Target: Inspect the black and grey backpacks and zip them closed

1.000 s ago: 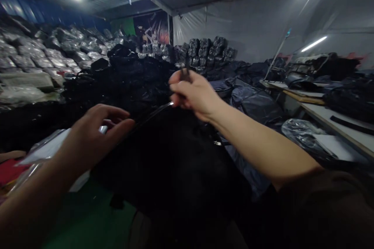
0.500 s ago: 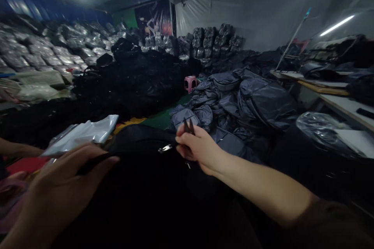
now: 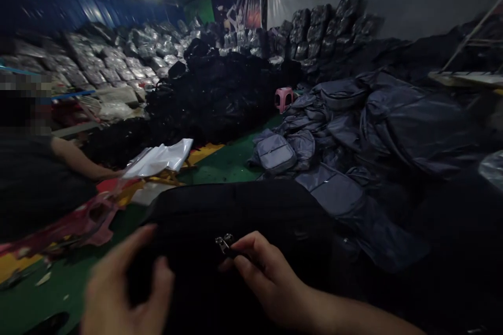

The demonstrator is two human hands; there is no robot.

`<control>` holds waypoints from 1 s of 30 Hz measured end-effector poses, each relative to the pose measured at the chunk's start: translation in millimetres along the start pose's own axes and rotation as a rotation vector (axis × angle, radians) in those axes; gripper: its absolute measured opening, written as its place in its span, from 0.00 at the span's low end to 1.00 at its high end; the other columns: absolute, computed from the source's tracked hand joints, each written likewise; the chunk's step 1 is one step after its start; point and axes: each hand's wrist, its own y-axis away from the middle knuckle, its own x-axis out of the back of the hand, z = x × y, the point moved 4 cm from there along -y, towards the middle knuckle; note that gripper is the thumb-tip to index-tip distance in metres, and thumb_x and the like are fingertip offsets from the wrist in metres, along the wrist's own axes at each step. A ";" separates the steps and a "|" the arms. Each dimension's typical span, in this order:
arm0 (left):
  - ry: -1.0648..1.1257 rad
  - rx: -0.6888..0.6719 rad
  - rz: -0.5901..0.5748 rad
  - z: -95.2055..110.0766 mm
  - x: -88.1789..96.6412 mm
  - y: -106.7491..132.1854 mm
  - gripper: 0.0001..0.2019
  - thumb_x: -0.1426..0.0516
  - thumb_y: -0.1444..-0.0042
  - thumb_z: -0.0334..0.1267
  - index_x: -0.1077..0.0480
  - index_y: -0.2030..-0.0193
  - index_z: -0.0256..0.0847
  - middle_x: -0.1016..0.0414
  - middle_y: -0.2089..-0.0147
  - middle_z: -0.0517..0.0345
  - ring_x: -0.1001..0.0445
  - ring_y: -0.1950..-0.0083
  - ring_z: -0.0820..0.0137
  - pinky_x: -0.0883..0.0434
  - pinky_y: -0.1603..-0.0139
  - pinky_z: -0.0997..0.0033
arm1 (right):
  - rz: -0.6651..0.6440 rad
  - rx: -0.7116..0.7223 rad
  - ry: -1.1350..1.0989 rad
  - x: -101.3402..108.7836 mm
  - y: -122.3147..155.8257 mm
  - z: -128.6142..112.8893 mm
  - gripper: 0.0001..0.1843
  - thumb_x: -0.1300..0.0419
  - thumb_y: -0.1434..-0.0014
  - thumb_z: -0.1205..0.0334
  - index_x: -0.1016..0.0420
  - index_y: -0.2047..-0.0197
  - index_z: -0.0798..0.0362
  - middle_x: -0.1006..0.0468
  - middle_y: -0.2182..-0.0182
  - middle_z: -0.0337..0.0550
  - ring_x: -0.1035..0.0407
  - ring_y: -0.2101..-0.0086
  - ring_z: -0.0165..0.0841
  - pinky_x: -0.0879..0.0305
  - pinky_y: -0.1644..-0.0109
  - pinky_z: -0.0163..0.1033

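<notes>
A black bag [image 3: 243, 209] lies across my lap at the bottom centre. My right hand [image 3: 267, 277] rests on it, fingers pinched on the metal zipper pulls [image 3: 223, 243]. Whether the small snips seen earlier are still in that hand is hidden. My left hand [image 3: 126, 288] is blurred at the lower left, fingers curled against the bag's left edge.
A person in black [image 3: 35, 178] sits at the left beside a white plastic sheet [image 3: 161, 157]. Grey backpacks [image 3: 346, 125] pile up on the right, black bags [image 3: 220, 94] in the middle. A pink stool [image 3: 283, 97] stands on the green floor [image 3: 223, 162].
Both hands came down and toward me with the black bag. The view dropped and turned left, which brought the seated person into sight.
</notes>
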 end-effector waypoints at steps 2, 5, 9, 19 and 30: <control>0.091 -0.215 -0.045 43.0 -3.1 -8.2 0.25 0.48 0.46 0.37 0.44 0.41 0.54 0.29 0.48 0.57 0.32 0.47 0.58 0.38 0.46 0.54 | -0.010 0.029 -0.008 4.5 2.8 -3.1 0.09 0.46 0.38 0.57 0.33 0.55 0.49 0.23 0.61 0.42 0.29 0.60 0.34 0.35 0.55 0.39; 0.179 -0.447 -0.169 80.4 -16.0 -12.4 0.21 0.47 0.46 0.32 0.39 0.46 0.55 0.25 0.51 0.63 0.30 0.49 0.65 0.40 0.45 0.57 | 0.036 0.027 0.022 17.6 8.7 -7.4 0.09 0.44 0.40 0.57 0.30 0.57 0.49 0.23 0.62 0.41 0.29 0.62 0.33 0.34 0.57 0.38; 0.233 -0.440 -0.161 96.2 -31.3 -15.8 0.16 0.46 0.45 0.31 0.34 0.52 0.54 0.23 0.56 0.64 0.28 0.51 0.65 0.40 0.49 0.57 | 0.152 -0.016 0.032 45.2 14.0 -9.8 0.11 0.44 0.40 0.54 0.29 0.59 0.51 0.23 0.66 0.41 0.30 0.64 0.33 0.35 0.58 0.38; 0.221 -0.346 0.025 111.2 -43.6 -20.1 0.09 0.41 0.47 0.33 0.30 0.59 0.45 0.23 0.62 0.59 0.28 0.58 0.67 0.38 0.53 0.62 | 0.562 0.024 0.287 116.6 31.2 -10.5 0.17 0.43 0.42 0.51 0.36 0.54 0.51 0.32 0.72 0.35 0.37 0.69 0.29 0.40 0.62 0.34; 0.081 0.181 -0.113 51.5 -18.9 -19.7 0.15 0.51 0.43 0.52 0.34 0.62 0.44 0.26 0.68 0.58 0.29 0.61 0.63 0.31 0.61 0.64 | 0.275 0.120 0.778 154.1 44.0 -7.8 0.19 0.38 0.45 0.55 0.30 0.50 0.46 0.33 0.54 0.43 0.33 0.61 0.32 0.35 0.59 0.36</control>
